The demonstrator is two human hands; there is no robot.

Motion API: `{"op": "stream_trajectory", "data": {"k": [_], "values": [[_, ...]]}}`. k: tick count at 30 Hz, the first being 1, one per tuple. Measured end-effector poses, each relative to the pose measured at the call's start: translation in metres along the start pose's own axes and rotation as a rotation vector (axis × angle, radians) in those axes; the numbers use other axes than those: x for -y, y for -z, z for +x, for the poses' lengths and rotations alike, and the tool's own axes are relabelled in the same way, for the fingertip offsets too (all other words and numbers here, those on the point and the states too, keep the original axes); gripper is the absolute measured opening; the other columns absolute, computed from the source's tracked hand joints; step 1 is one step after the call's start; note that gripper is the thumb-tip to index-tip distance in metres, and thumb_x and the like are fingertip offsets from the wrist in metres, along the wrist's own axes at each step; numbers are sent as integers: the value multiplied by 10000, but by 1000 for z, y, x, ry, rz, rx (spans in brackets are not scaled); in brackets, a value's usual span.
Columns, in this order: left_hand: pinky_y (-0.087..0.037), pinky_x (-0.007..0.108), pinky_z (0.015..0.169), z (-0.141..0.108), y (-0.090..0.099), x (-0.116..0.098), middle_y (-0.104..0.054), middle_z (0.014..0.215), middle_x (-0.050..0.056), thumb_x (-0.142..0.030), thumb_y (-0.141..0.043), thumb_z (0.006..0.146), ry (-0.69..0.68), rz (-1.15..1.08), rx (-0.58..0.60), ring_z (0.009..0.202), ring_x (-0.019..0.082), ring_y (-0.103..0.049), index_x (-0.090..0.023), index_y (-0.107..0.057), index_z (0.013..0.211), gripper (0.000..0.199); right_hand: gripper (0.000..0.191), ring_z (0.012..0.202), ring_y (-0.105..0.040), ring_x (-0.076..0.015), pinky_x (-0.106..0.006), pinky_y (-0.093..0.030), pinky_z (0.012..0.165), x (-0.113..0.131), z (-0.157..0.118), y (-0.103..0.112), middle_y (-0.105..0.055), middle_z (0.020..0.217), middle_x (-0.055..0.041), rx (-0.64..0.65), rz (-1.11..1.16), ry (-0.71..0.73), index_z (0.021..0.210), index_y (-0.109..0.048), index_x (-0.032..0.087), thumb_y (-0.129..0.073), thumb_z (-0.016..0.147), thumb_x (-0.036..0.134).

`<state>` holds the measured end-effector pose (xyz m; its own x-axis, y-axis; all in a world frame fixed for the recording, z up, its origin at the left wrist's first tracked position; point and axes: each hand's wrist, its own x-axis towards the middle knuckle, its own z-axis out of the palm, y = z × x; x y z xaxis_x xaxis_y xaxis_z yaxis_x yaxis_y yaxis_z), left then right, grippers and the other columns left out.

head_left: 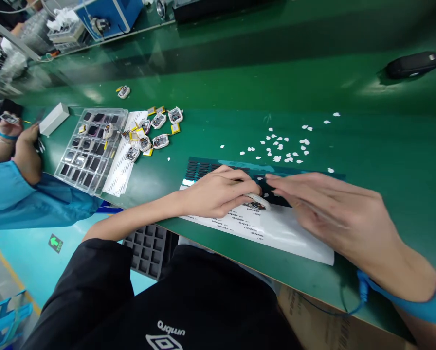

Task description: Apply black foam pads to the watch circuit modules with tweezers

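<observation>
My left hand is closed on a small white-rimmed device whose inner parts show, over a printed white sheet. Just right of it, my right hand has its thumb and fingertips close together above a dark strip sheet; anything between those fingertips is too small to make out. The dark sheet lies along the far edge of the white one. Beyond both hands, several small white round stickers are scattered on the green table.
Several opened devices with yellow batteries lie left of centre, beside a clear compartment tray. A white box and a co-worker's hands are at the far left. A black object lies at the back right.
</observation>
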<state>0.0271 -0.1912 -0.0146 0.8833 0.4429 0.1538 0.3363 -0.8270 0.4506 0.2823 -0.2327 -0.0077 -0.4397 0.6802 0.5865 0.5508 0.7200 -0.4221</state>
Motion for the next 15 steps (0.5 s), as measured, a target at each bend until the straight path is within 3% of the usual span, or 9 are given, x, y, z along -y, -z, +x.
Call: {"op": "stream_trajectory", "data": {"k": [4, 6, 7, 8, 10, 12, 15], "values": [[-443, 411, 1124, -2, 12, -21, -765, 1287, 79, -123, -465, 1017, -145, 110, -22, 1194, 216, -682, -200, -668, 1144, 251, 485, 884, -744, -129, -279, -601, 723, 4, 5, 7, -796, 1080, 21, -151, -50, -32, 1252, -693, 323, -701, 885, 7], [-451, 416, 1149, 0, 26, -33, -764, 1298, 87, -80, -486, 984, -242, -38, -168, 1158, 208, -707, -194, -654, 1131, 251, 559, 869, -736, -124, -278, -586, 719, 6, 7, 10, -795, 1074, 34, -172, -74, -46, 1293, -679, 359, -699, 877, -13], [-490, 399, 1108, 4, 33, -36, -771, 1269, 95, -85, -478, 992, -204, -194, -276, 1127, 201, -721, -189, -635, 1157, 250, 602, 872, -735, -123, -279, -583, 724, 7, 8, 11, -794, 1078, 38, -177, -84, -52, 1326, -663, 377, -694, 876, -22], [-538, 367, 1024, 8, 40, -37, -780, 1218, 99, -113, -458, 1014, -114, -385, -380, 1079, 190, -736, -184, -612, 1185, 240, 639, 876, -735, -124, -281, -582, 727, 8, 9, 11, -793, 1082, 40, -182, -94, -55, 1355, -646, 393, -689, 876, -28], [-570, 306, 835, 18, 48, -32, -786, 1112, 87, -198, -412, 1063, 242, -773, -586, 935, 159, -748, -182, -572, 1193, 207, 691, 881, -737, -136, -292, -587, 733, 9, 10, 12, -792, 1096, 35, -192, -123, -51, 1395, -620, 410, -697, 867, -30], [-550, 271, 753, 27, 49, -22, -784, 922, 52, -244, -468, 1041, 460, -1044, -627, 722, 114, -681, -167, -578, 1093, 143, 763, 860, -741, -146, -298, -598, 729, 10, 9, 12, -792, 1105, 33, -212, -156, -19, 1458, -563, 423, -707, 859, -28], [-537, 258, 718, 31, 39, -9, -777, 875, 58, -272, -572, 968, 620, -1319, -549, 666, 98, -626, -154, -593, 1025, 133, 856, 819, -746, -144, -283, -620, 710, 12, 7, 13, -788, 1120, 50, -208, -183, 20, 1531, -458, 444, -701, 858, -27]]}}
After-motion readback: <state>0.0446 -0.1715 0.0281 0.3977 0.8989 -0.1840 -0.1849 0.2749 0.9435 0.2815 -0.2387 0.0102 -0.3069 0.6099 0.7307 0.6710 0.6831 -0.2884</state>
